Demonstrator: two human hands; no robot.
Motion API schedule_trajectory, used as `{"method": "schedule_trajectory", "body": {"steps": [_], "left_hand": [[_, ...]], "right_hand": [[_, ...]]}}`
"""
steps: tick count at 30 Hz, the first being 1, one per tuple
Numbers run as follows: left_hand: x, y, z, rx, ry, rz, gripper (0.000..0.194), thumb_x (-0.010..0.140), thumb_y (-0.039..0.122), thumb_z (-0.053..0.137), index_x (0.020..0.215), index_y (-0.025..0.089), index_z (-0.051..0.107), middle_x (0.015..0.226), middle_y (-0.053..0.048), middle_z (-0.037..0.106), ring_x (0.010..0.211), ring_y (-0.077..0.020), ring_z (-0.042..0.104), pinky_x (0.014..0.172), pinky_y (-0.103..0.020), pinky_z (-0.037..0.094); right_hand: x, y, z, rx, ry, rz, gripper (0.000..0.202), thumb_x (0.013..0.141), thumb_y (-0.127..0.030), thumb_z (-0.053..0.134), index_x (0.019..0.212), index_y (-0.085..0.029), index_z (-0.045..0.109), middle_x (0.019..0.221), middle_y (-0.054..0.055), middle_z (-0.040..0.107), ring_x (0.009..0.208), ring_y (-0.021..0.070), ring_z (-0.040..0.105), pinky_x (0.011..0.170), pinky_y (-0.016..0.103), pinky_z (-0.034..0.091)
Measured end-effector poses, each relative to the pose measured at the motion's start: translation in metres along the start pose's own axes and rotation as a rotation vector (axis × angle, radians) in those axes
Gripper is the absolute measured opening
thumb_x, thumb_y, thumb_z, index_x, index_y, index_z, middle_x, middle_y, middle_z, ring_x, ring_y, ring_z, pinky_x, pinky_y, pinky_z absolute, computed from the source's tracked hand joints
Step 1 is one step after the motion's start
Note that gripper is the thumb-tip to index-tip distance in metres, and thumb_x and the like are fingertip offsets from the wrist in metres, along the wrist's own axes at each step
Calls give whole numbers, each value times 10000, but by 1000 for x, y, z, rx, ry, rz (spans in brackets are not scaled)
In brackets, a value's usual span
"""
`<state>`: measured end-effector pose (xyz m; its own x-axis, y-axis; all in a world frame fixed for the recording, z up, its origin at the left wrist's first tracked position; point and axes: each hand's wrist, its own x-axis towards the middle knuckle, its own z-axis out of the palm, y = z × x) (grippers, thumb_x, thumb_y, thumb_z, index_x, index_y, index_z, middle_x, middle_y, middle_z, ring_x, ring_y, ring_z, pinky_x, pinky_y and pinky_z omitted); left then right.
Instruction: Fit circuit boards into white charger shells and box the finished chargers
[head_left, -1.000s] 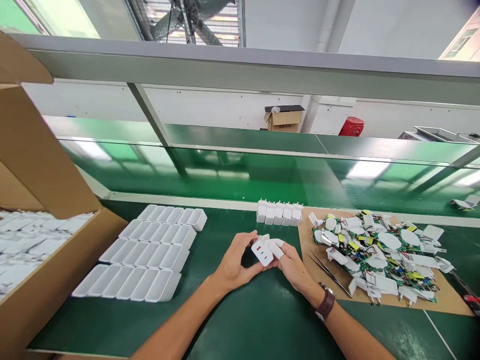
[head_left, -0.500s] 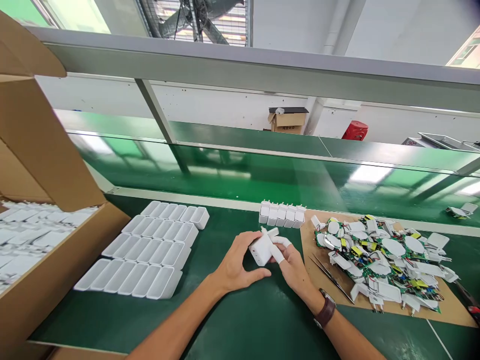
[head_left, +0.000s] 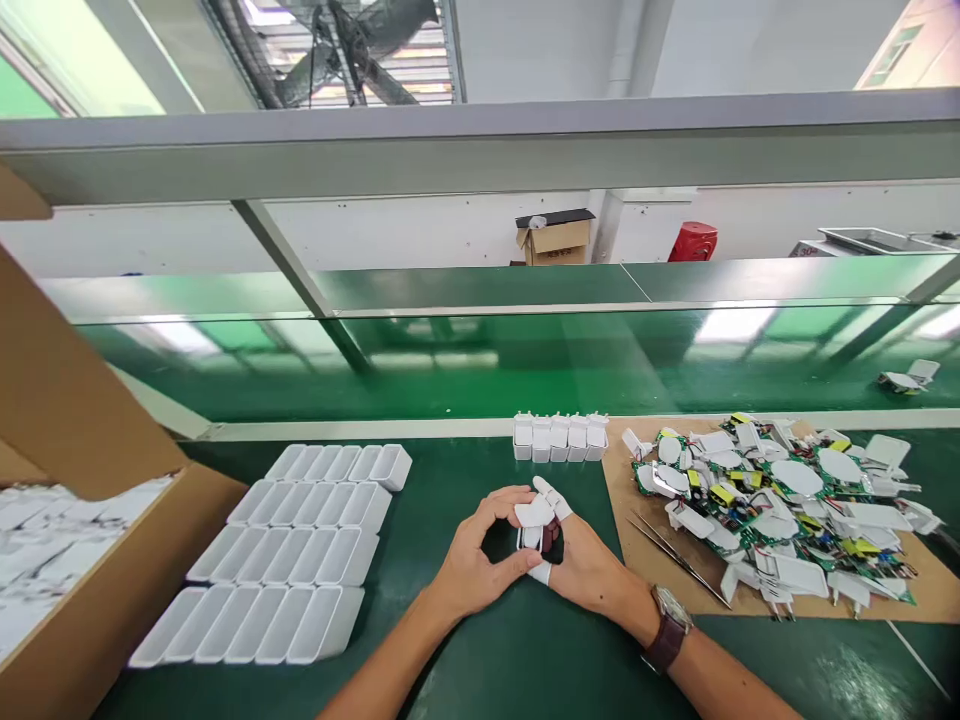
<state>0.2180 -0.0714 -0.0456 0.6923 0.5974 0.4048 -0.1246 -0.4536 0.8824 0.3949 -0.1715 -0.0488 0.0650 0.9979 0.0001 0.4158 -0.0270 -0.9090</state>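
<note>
Near the middle of the green table, both hands meet around a white plastic housing (head_left: 531, 536). My left hand (head_left: 476, 560) pinches its left side between thumb and fingers. On the other side my right hand (head_left: 589, 560), with white covers on some fingertips, is wrapped against the housing. A white flap-like piece shows at its top, and a dark area is visible beside it; its inside is partly hidden by the fingers. Beyond the hands stands a short row of white housings (head_left: 559, 440) with small prongs on top. Rows of open white cases (head_left: 300, 560) lie to the left.
Circuit boards with white parts (head_left: 787, 510) cover a cardboard sheet (head_left: 645, 570) at the right, with tweezers (head_left: 679, 560) on its left part. A cardboard box (head_left: 127, 570) of white parts stands at far left. A ledge (head_left: 450, 428) runs behind.
The housing has been turned between the hands, and the right hand has rotated so its back and watch face show more. The camera view has levelled and shifted.
</note>
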Motion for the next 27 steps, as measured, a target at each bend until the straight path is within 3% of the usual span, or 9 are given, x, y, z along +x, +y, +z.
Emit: {"method": "schedule_trajectory", "body": {"steps": [4,9,11,15,21,27], "left_hand": [[-1,5,2,-208,16,-142,334,966,459,676,1170,204,603,1412,-180,640,1367,-313,567,1149,-476,445],[3,8,-2,-343,53,-306,391,1001,480,615,1283,211,576,1302,-180,712,1241,-300,662,1042,-456,525],[5,7,-5,-260,-2,-269,372,954,463,694,1217,200,669,1306,-175,707,1267,-312,641,1069,-457,509],[6,4,-7,-85,-138,-156,176,869,366,810,852,200,755,1359,-149,683,1315,-327,607,1112,-482,487],[6,2,-9,123,-57,11,204,881,293,798,1053,232,708,1209,-121,752,1163,-259,706,999,-405,589],[11,5,-16,348,-123,239,230,898,189,756,1115,238,698,1239,-114,738,1125,-234,728,969,-369,616]], "right_hand": [[0,-8,-3,6,-28,38,943,860,-299,728,1641,-215,207,1088,65,692,960,251,661,956,463,548],[-2,-8,-3,-63,-1,-17,1001,831,-256,732,1657,-214,168,1142,88,679,951,254,650,917,451,551],[-2,-7,-2,-71,0,-25,1002,831,-272,733,1658,-199,171,1182,114,676,977,271,654,930,473,545],[0,-7,-2,-32,-19,-16,1040,812,-278,737,1664,-199,147,1313,160,643,1098,319,656,948,496,540],[-2,-9,-1,-82,-19,4,1065,812,-304,740,1669,-186,120,1356,190,625,1205,371,615,1007,546,500],[-3,-16,-5,-72,-48,17,1076,822,-311,733,1671,-167,88,1305,171,646,1133,330,630,974,485,515]]}}
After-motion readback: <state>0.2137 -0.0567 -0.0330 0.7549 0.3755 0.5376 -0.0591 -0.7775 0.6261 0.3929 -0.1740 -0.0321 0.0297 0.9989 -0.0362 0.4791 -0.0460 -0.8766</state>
